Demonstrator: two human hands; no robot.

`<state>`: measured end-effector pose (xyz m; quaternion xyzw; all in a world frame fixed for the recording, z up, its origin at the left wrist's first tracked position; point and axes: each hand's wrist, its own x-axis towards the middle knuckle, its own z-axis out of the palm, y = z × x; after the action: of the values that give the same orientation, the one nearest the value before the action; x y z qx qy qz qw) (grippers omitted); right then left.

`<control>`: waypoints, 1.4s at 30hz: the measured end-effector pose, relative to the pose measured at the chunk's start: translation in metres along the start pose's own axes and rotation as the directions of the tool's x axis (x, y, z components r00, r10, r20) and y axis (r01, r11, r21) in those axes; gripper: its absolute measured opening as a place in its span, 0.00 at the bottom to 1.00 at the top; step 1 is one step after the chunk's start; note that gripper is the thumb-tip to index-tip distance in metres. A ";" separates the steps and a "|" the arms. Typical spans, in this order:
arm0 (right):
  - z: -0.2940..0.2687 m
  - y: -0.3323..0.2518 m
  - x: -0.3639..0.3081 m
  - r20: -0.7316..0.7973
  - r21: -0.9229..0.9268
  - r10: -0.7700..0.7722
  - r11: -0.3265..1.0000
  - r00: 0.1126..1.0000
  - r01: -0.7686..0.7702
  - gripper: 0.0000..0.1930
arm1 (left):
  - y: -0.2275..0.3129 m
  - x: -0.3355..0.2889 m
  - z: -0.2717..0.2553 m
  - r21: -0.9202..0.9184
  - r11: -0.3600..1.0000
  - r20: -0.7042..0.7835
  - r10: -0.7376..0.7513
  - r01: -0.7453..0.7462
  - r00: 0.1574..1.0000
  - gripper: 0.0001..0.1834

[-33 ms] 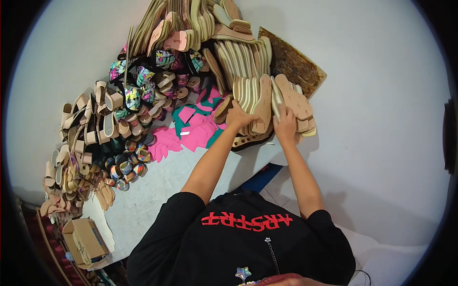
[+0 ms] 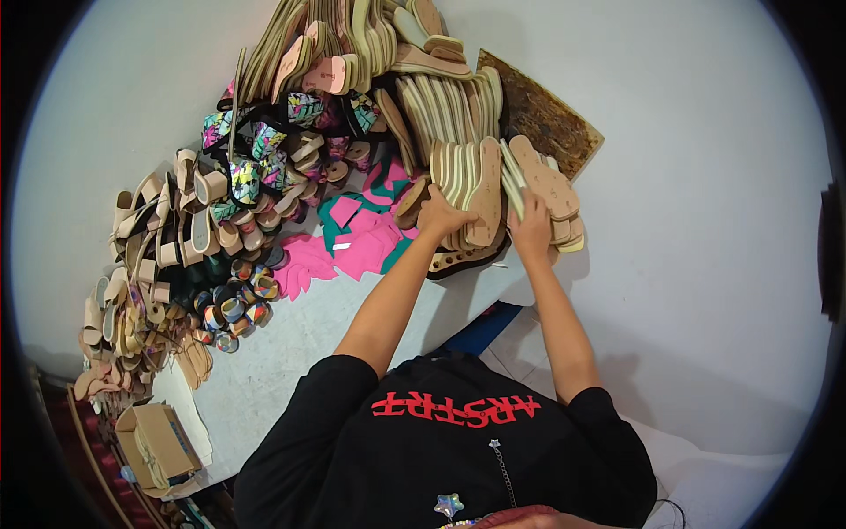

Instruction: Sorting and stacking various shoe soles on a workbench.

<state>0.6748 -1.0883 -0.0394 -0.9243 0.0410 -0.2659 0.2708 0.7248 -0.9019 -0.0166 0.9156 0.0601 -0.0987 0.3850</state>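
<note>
On the far right part of the table stands a row of tan and cream shoe insoles (image 2: 454, 176), packed on edge. My left hand (image 2: 443, 217) closes around its near end, with the thumb across the face of the front insole (image 2: 485, 198). Just right of it, my right hand (image 2: 530, 225) holds a few thin pale insoles (image 2: 511, 176) with curled fingers, a narrow gap separating them from the row. Against that hand leans another bunch of insoles (image 2: 545, 181), brown faces outward. A black-edged piece with round holes (image 2: 463, 261) lies below the row.
More stacked insoles (image 2: 441, 106) rise behind. Pink and teal cut pieces (image 2: 352, 234) lie to the left, beside patterned straps (image 2: 256, 150) and heeled sandals (image 2: 198, 220). A cardboard box (image 2: 159, 445) sits at the near left of the white table (image 2: 282, 388). A worn brown board (image 2: 546, 115) leans against the wall.
My right hand has shifted slightly toward me, and the pale insoles by its fingers are fanned a little wider. My left hand stays in place.
</note>
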 end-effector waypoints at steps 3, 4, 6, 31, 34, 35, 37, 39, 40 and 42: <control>-0.013 0.005 0.019 0.011 0.035 0.064 0.997 0.998 -0.064 0.28 | 0.000 0.001 -0.002 0.032 0.999 0.009 -0.035 0.034 0.999 0.55; -0.018 0.002 0.022 0.024 -0.156 0.042 0.987 0.999 -0.038 0.28 | -0.001 0.000 -0.003 0.032 0.999 0.006 -0.039 0.039 0.999 0.55; -0.022 0.004 0.027 -0.010 -0.174 0.099 0.980 0.995 -0.099 0.28 | 0.000 -0.002 -0.003 0.045 0.998 -0.013 -0.032 0.033 0.999 0.55; 0.042 -0.041 -0.054 0.217 0.134 0.316 0.928 0.924 -0.348 0.35 | -0.052 0.014 0.010 -0.325 0.912 -0.191 0.195 -0.249 0.962 0.62; 0.047 -0.041 -0.041 0.355 0.213 0.380 0.857 0.854 -0.470 0.43 | -0.071 0.014 0.011 -0.619 0.785 0.102 0.032 0.038 0.994 0.52; 0.050 -0.036 -0.036 0.351 0.212 0.384 0.856 0.854 -0.472 0.43 | -0.068 0.009 0.011 -0.618 0.785 0.106 0.036 0.038 0.994 0.52; 0.057 -0.024 -0.029 0.454 0.226 0.402 0.811 0.795 -0.539 0.50 | -0.061 0.002 0.011 -0.709 0.698 0.250 0.112 0.103 0.962 0.46; 0.067 -0.026 -0.025 0.431 0.197 0.399 0.833 0.809 -0.516 0.52 | -0.068 0.003 0.014 -0.736 0.670 0.225 0.103 0.099 0.969 0.42; 0.070 -0.027 -0.023 0.405 0.162 0.402 0.852 0.821 -0.498 0.55 | -0.071 0.005 0.015 -0.746 0.659 0.207 0.097 0.093 0.973 0.42; 0.072 -0.027 -0.020 0.404 0.160 0.428 0.837 0.808 -0.524 0.55 | -0.069 0.003 0.018 -0.756 0.648 0.197 0.091 0.092 0.976 0.41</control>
<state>0.6934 -1.0266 -0.0860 -0.8713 0.1884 -0.0219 0.4526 0.7125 -0.8667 -0.0769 0.6528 0.0540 -0.1637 0.7377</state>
